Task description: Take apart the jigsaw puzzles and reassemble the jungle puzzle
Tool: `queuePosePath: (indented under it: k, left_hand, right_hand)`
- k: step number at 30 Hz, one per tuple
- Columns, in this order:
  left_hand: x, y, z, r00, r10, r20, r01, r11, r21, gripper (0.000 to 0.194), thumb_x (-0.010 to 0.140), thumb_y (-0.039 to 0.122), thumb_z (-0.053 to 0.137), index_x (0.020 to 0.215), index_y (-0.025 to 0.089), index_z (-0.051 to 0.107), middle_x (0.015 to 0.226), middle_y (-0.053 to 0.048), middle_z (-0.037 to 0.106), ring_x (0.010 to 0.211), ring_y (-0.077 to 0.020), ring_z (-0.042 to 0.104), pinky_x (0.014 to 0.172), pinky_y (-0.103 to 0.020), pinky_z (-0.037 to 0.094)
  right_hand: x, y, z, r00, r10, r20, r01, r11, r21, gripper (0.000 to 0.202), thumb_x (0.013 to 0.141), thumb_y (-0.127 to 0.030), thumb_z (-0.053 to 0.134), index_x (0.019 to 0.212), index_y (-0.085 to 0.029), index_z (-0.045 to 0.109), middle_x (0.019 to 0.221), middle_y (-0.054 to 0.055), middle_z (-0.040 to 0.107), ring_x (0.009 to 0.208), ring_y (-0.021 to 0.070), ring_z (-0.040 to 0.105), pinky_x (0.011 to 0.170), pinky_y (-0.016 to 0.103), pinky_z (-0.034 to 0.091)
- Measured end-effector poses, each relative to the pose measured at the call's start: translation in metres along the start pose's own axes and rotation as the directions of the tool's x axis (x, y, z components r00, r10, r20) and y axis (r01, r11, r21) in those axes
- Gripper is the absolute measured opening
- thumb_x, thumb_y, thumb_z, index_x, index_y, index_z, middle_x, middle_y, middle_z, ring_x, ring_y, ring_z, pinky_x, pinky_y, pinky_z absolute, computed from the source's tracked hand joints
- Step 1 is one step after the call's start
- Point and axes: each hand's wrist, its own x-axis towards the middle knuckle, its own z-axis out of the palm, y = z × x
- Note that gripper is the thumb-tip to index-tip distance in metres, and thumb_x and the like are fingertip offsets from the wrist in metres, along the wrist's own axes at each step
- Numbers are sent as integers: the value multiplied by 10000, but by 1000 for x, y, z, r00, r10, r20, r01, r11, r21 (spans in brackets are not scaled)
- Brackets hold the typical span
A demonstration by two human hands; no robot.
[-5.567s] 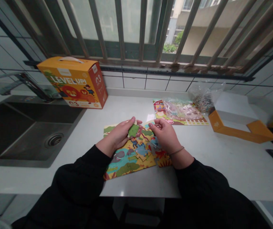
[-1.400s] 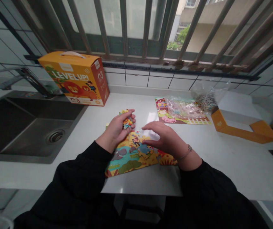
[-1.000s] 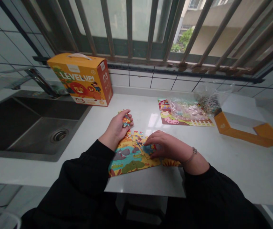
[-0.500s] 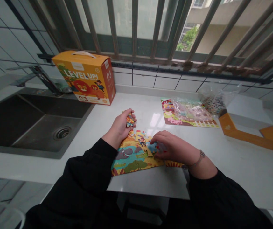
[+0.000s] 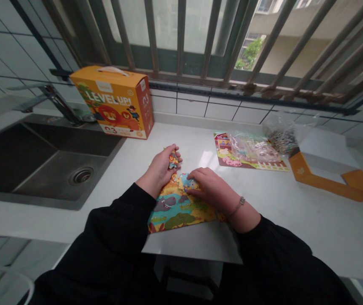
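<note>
My left hand (image 5: 161, 166) is curled around some puzzle pieces (image 5: 173, 159) with orange and red print, just above the upper left of a jigsaw puzzle (image 5: 178, 209). Joined pieces of that puzzle show a grey hippo in blue water and a green bush. Between the thumb and fingers of my right hand (image 5: 213, 188) is a puzzle piece (image 5: 187, 181) with a light blue patch. It is over the puzzle's upper part; whether it touches the pieces below I cannot tell. My right hand and wrist hide the puzzle's right side.
A dark sink (image 5: 61, 169) lies to the left, with a faucet (image 5: 57, 101) behind it. An orange box (image 5: 114, 103) stands at the back. Rightward are a farm picture sheet (image 5: 251, 163) under clear plastic, a bag of pieces (image 5: 283, 140) and an open box lid (image 5: 330, 180).
My right hand has moved left across the puzzle with the blue-patched puzzle piece, closer to my left hand. My left hand has stayed nearly still.
</note>
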Motion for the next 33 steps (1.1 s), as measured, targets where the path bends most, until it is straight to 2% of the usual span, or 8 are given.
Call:
queuePosePath:
  k: [6,9,15,20,25,28,31,33]
  left_hand:
    - [0,0,-1,1000,-6,0,6,1000,13,173,983,353,715,1000,183,685,797,-15,661,672,-142,651,558,-249,482]
    - [0,0,-1,999,-39,17,39,999,-2,208,1003,388,714,1001,181,693,794,-17,667,674,-142,667,562,-241,512]
    - [-9,-2,3,937,-241,253,227,970,82,436,1053,594,641,1042,168,733,869,-82,740,723,-176,722,661,-288,633]
    - [-27,-10,9,815,-323,482,245,944,219,464,1038,643,654,1070,188,739,864,-82,735,774,-197,745,660,-279,625]
    - [-30,-12,8,874,-252,415,148,952,268,270,916,358,849,1095,200,723,923,-37,711,778,-152,704,671,-247,625]
    - [-23,-8,4,938,-178,297,90,953,288,248,879,280,841,1066,207,695,863,-16,667,711,-135,656,592,-222,583]
    - [-19,4,1,972,-74,222,16,967,254,236,862,283,824,1019,205,666,816,-8,633,656,-125,615,541,-208,527]
    - [-19,18,0,982,-19,188,-27,971,238,255,851,309,819,1024,215,656,823,-9,637,660,-133,616,545,-223,522]
  right_hand:
    - [-6,6,-3,999,-1,-38,1,1000,10,384,916,-267,893,1218,-228,659,1194,91,729,1079,273,685,960,430,588]
    - [-9,6,-11,984,26,-176,-17,998,55,425,873,-286,919,1191,-234,642,1124,67,731,936,235,682,866,386,588]
    - [-11,0,-28,830,-7,-558,56,996,71,332,938,-337,864,1168,-260,638,1277,110,757,942,246,692,864,423,589]
    - [-3,5,-18,901,-141,-410,161,987,15,267,939,-385,891,1069,-247,703,1286,121,775,1189,310,721,1008,484,568]
    - [-7,9,-29,924,-117,-363,119,993,-18,216,986,-376,840,1134,-250,745,1421,140,706,1294,312,675,1095,511,552]
    - [-29,13,-51,925,0,-380,-13,999,-31,176,1027,-353,778,1159,-245,737,1298,136,738,1244,315,691,1088,531,571]
    - [-67,17,-69,963,130,-236,-144,989,-40,153,1028,-338,762,1138,-236,733,1173,105,777,1141,309,730,1051,540,606]
    - [-97,16,-72,983,162,-82,-166,985,-40,351,948,-350,860,1256,-246,728,1323,116,752,1221,325,721,1093,554,607]
